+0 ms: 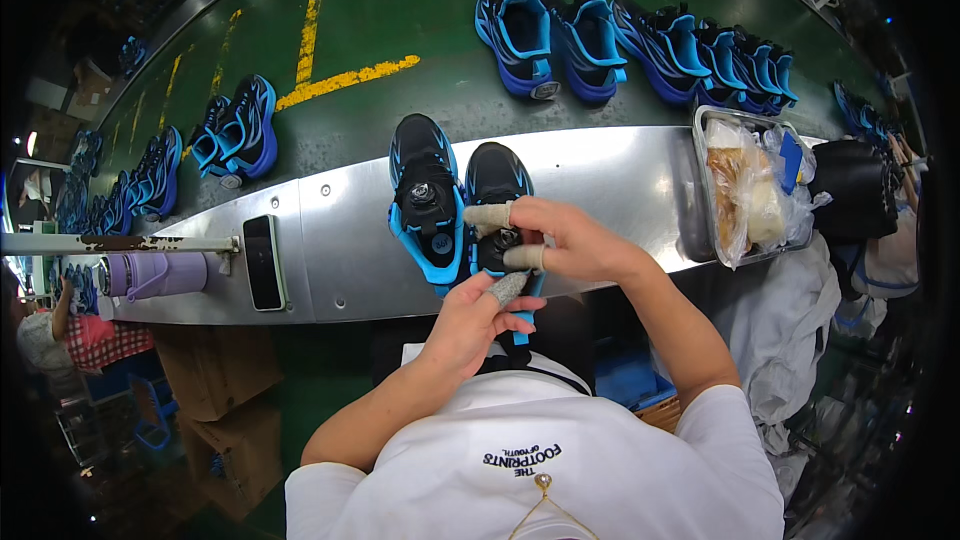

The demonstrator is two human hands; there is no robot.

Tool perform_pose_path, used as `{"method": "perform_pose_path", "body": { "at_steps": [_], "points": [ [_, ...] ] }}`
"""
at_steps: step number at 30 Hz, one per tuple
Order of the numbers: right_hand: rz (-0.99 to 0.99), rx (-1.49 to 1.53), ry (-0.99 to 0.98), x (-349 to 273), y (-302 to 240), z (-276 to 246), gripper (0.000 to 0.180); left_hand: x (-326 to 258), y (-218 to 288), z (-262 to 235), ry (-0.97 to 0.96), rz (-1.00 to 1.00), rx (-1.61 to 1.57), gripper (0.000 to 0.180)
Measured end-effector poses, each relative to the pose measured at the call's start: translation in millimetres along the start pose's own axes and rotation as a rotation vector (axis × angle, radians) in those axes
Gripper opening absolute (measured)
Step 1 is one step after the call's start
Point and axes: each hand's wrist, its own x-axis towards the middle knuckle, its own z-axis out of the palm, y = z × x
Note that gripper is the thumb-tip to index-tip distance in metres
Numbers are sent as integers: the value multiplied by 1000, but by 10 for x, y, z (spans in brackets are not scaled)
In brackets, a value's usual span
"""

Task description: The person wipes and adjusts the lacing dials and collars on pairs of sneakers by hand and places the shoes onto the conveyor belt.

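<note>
Two black and blue shoes stand side by side on the metal ledge (340,230) in front of me. My right hand (560,238), with taped fingertips, grips the right shoe (495,180) around its dial closure. My left hand (480,312), one finger taped, holds the near end of that same shoe from below. The left shoe (425,195) stands untouched, its round dial facing up.
A green conveyor belt (400,30) carries several blue shoes (640,40), with more shoes (235,130) at the left. A black phone (263,262) and a purple bottle (160,274) lie on the ledge. A metal tray (700,190) holds plastic bags. Cardboard boxes (215,380) stand below.
</note>
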Motion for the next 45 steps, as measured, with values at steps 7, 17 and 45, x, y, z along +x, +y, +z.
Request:
{"method": "perform_pose_path", "body": {
  "at_steps": [7, 17, 45],
  "points": [
    [-14, -202, 148, -80, -29, 6, 44, 95, -86, 0, 12, 29, 16, 20],
    [-50, -168, 146, -136, 29, -59, 51, 87, -51, 86, 22, -4, 5, 20],
    [-92, -251, 146, -282, 213, -121, 47, 204, -168, 253, -11, -6, -38, 22]
  ]
}}
